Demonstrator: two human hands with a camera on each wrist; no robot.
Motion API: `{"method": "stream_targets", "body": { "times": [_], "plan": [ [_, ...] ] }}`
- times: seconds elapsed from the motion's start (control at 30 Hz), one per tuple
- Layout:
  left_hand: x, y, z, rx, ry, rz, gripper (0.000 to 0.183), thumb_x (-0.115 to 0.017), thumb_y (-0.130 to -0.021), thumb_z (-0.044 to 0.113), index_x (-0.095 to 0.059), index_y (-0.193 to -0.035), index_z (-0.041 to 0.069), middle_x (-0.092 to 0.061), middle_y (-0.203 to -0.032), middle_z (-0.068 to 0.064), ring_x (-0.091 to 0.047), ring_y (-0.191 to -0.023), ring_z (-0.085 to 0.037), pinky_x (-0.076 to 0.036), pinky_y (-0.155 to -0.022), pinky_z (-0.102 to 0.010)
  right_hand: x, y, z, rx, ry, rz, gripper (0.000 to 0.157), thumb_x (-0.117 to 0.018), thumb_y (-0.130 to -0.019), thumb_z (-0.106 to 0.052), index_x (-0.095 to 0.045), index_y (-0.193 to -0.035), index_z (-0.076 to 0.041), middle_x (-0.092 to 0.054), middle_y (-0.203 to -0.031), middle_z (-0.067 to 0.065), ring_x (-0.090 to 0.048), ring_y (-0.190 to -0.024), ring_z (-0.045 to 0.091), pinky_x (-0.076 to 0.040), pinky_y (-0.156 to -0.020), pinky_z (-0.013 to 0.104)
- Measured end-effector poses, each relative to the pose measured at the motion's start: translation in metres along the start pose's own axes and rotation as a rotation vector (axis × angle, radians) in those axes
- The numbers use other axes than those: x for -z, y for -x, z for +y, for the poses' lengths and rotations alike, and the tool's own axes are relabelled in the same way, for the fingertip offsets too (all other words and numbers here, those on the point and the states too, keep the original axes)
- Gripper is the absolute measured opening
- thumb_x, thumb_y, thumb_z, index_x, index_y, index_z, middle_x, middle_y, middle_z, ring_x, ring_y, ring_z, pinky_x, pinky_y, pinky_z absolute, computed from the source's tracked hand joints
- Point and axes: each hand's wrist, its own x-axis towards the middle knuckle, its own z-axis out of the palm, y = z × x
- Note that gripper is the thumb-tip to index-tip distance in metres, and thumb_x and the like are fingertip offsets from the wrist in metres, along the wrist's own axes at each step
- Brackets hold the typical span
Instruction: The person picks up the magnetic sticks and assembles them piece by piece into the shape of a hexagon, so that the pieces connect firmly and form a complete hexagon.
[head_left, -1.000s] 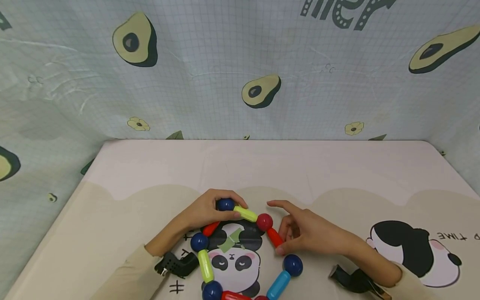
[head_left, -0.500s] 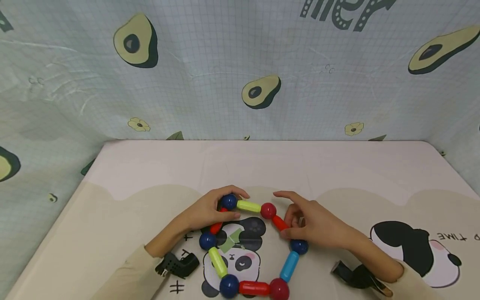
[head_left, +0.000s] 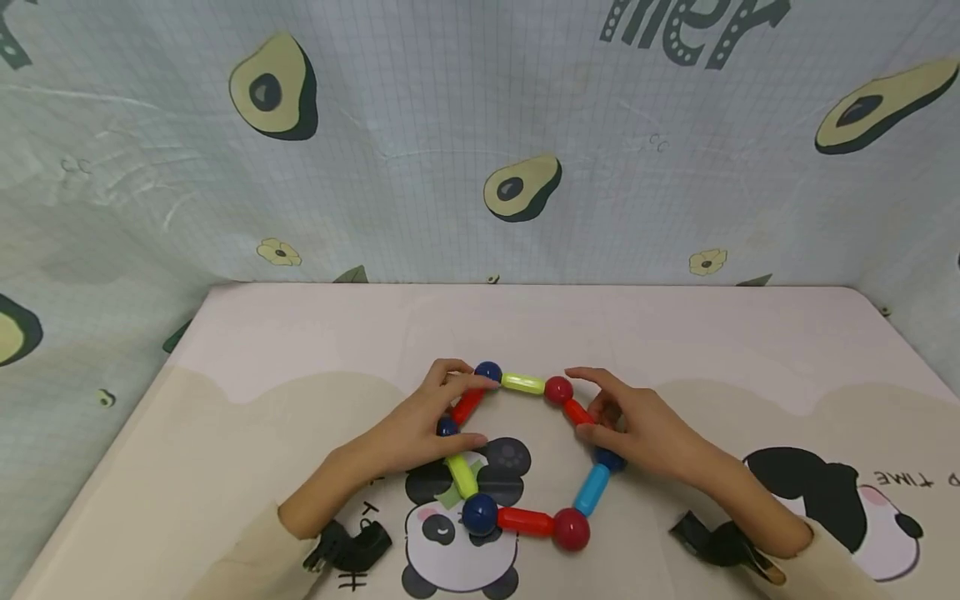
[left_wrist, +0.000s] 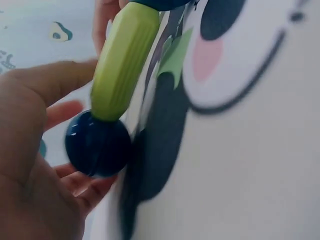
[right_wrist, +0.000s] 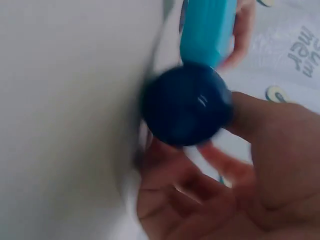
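Note:
A closed ring of magnetic building sticks and balls lies between my two hands, over the panda print. My left hand (head_left: pixel 420 425) curls round its left side, thumb and fingers spread about a blue ball (left_wrist: pixel 98 143) that joins a red stick (head_left: pixel 468 406) and a yellow-green stick (left_wrist: pixel 122 62). On the right, my right hand (head_left: pixel 652 429) pinches the ring at a red stick (head_left: pixel 577 412), beside a blue ball (right_wrist: pixel 187 105) joined to a light blue stick (right_wrist: pixel 207 30). A red ball (head_left: pixel 572 530) forms the near right corner. The hands partly hide both side balls.
Black wrist straps (head_left: pixel 348 546) with camera mounts sit on both forearms. The pale table mat (head_left: pixel 300 333) carries a panda print (head_left: pixel 461 550) and a dog print (head_left: pixel 832 508). An avocado-patterned sheet (head_left: pixel 420 100) hangs behind the far table edge.
The ring has shifted away from me and to the right, carried by both hands. My left hand's fingers have spread from the top blue ball down along the ring's left side.

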Motion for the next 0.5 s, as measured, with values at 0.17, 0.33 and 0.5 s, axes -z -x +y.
{"method": "stream_targets", "body": {
  "times": [0.17,0.33,0.5],
  "plan": [
    [0.002,0.017,0.0,0.008,-0.08,-0.077,0.045,-0.076,-0.078,0.043,-0.064,-0.118,0.027,-0.032,-0.14,-0.01,-0.041,-0.121,-0.026,-0.043,-0.096,-0.046,0.014,0.017,0.001,-0.011,0.032,-0.174,0.056,-0.071,-0.084,-0.041,-0.051,-0.135,-0.029,-0.055,-0.106,-0.004,-0.054,-0.084,0.013,-0.05,-0.064,0.024],
    [-0.001,0.031,-0.001,-0.04,-0.176,-0.075,0.042,-0.073,-0.073,0.054,-0.068,-0.109,0.033,-0.035,-0.143,-0.011,-0.039,-0.126,-0.031,-0.037,-0.1,-0.053,0.018,0.025,0.006,0.055,0.059,-0.255,0.04,-0.07,-0.08,-0.048,-0.063,-0.118,-0.036,-0.05,-0.114,-0.007,-0.05,-0.097,0.015,-0.05,-0.071,0.024],
    [0.0,0.033,-0.003,-0.092,-0.231,-0.035,0.038,-0.074,-0.072,0.05,-0.07,-0.104,0.029,-0.04,-0.141,-0.013,-0.043,-0.123,-0.03,-0.039,-0.099,-0.05,0.013,0.021,0.012,0.17,0.034,-0.219,0.032,-0.069,-0.082,-0.045,-0.066,-0.111,-0.031,-0.053,-0.104,-0.01,-0.053,-0.088,0.01,-0.051,-0.069,0.023]
  ]
}}
